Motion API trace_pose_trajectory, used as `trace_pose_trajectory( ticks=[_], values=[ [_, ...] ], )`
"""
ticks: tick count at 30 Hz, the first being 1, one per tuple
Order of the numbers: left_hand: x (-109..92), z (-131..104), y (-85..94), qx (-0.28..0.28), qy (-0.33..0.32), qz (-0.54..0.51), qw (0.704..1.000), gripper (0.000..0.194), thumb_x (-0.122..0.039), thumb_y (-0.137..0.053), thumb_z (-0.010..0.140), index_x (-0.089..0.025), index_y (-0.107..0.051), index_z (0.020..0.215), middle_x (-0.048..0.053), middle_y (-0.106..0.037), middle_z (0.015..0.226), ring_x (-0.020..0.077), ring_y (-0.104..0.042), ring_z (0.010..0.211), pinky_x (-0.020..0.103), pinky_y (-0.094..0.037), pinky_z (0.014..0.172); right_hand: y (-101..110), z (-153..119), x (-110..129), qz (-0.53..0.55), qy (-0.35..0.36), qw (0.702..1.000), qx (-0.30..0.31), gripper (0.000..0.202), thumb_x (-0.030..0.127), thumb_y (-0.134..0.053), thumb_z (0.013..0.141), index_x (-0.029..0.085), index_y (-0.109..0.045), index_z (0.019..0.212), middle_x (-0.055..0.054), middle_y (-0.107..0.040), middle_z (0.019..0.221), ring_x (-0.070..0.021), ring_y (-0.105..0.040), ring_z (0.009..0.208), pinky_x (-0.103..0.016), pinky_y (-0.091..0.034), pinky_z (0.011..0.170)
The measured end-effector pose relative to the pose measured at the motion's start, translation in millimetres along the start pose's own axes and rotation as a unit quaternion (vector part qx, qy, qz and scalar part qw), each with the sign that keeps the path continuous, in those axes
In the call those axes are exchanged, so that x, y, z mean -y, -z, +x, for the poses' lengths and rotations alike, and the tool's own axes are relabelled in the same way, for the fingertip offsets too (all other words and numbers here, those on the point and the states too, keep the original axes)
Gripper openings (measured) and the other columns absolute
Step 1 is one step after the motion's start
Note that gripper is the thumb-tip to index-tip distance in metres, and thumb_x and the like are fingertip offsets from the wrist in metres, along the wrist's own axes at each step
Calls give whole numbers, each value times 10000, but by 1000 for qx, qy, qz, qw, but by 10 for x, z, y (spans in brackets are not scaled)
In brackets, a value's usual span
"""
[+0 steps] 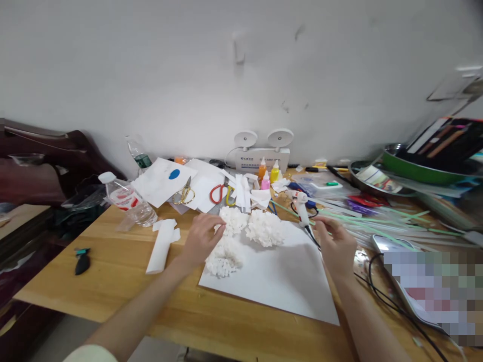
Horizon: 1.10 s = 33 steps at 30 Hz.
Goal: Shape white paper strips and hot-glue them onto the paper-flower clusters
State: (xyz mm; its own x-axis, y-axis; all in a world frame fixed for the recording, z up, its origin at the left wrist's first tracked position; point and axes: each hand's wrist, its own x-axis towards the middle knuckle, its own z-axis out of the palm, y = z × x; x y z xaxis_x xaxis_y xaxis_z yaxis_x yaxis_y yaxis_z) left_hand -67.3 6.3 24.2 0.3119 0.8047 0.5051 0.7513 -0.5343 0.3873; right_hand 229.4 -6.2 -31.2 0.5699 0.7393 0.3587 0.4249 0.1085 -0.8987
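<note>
Three ruffled white paper flowers, one at the back (233, 219), one at the right (265, 229) and one in front (223, 259), are grouped on a white paper sheet (290, 281). My left hand (202, 239) is beside them on the left, thumb and fingers pinched together; whatever is between the tips is too small to see. My right hand (336, 246) hovers over the sheet's right edge, its thumb and forefinger also pinched on something I cannot make out. Just left of those fingertips is a white hot glue gun (301, 205) with a dark cord.
Scissors with gold handles (184, 195) and red-handled ones (218, 193) lie behind the flowers. A water bottle (128, 201) and a rolled white paper (161, 249) are left. Paint bottles (274, 172), plastic strips (377, 221) and a phone-like device (400, 286) crowd elsewhere.
</note>
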Motion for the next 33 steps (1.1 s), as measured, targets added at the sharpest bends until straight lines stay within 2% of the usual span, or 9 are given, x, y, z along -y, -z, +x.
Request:
trace_pose_trajectory(
  ticks=[2, 5, 9, 12, 17, 22, 26, 30, 33],
  values=[
    [59, 353, -103, 41, -32, 55, 997, 182, -265, -427, 845, -194, -594, 853, 23, -652, 906, 153, -546, 913, 290, -369, 852, -4, 6, -2, -4, -5, 1000, 5, 184, 302, -534, 720, 176, -636, 807, -51, -658, 766, -192, -616, 686, -291, -449, 630],
    [246, 838, -316, 133, -58, 153, 978, 218, -236, -410, 840, -208, -596, 949, 24, -636, 1013, 175, -519, 977, 317, -347, 867, -3, 20, 6, -20, 3, 1000, 9, 193, 311, -527, 719, 172, -640, 791, -56, -661, 764, -196, -612, 700, -284, -441, 634],
    [516, 1213, -573, 183, -79, 189, 962, 238, -139, -498, 730, -201, -627, 920, 37, -651, 979, 214, -536, 916, 318, -378, 762, 2, 47, -8, -30, 16, 999, -1, 220, 329, -513, 723, 168, -643, 797, -60, -666, 769, -199, -611, 712, -293, -436, 674],
    [631, 1299, -680, 209, -100, 211, 950, 256, -106, -501, 696, -200, -644, 887, 47, -650, 946, 216, -542, 879, 306, -375, 718, 1, 63, -51, -22, 18, 1000, -3, 229, 338, -516, 731, 168, -642, 819, -62, -669, 796, -202, -612, 730, -302, -439, 698],
    [684, 1350, -736, 224, -144, 226, 937, 190, -145, -494, 723, -197, -667, 783, 60, -636, 911, 225, -522, 881, 330, -348, 725, 3, 68, -95, -20, 16, 1000, 5, 231, 346, -516, 744, 175, -635, 846, -52, -663, 780, -190, -611, 688, -303, -444, 687],
    [714, 1397, -703, 222, -179, 223, 932, 155, -192, -504, 736, -183, -657, 715, 64, -632, 860, 215, -515, 872, 342, -329, 760, 26, 79, -67, -28, 18, 999, -2, 219, 339, -519, 742, 178, -637, 831, -45, -656, 770, -182, -604, 669, -296, -440, 680],
    [730, 1408, -641, 219, -192, 215, 932, 168, -252, -511, 737, -171, -651, 782, 72, -633, 888, 220, -518, 853, 346, -333, 751, 49, 87, -20, -38, 23, 999, -11, 211, 334, -522, 735, 177, -645, 804, -47, -660, 761, -186, -600, 682, -294, -431, 686],
    [701, 1415, -595, 259, -240, 191, 916, 199, -225, -523, 725, -206, -651, 875, 38, -633, 974, 204, -516, 901, 317, -330, 787, 62, 82, 38, -36, 17, 999, -14, 208, 326, -516, 732, 174, -646, 791, -49, -663, 745, -187, -602, 680, -285, -429, 663],
    [669, 1437, -592, 291, -267, 177, 902, 199, -192, -511, 731, -222, -663, 855, 17, -643, 967, 186, -518, 903, 297, -325, 800, 64, 81, 61, -27, 10, 1000, -13, 212, 328, -514, 729, 173, -645, 790, -50, -665, 741, -189, -609, 678, -282, -433, 649]
  ],
)
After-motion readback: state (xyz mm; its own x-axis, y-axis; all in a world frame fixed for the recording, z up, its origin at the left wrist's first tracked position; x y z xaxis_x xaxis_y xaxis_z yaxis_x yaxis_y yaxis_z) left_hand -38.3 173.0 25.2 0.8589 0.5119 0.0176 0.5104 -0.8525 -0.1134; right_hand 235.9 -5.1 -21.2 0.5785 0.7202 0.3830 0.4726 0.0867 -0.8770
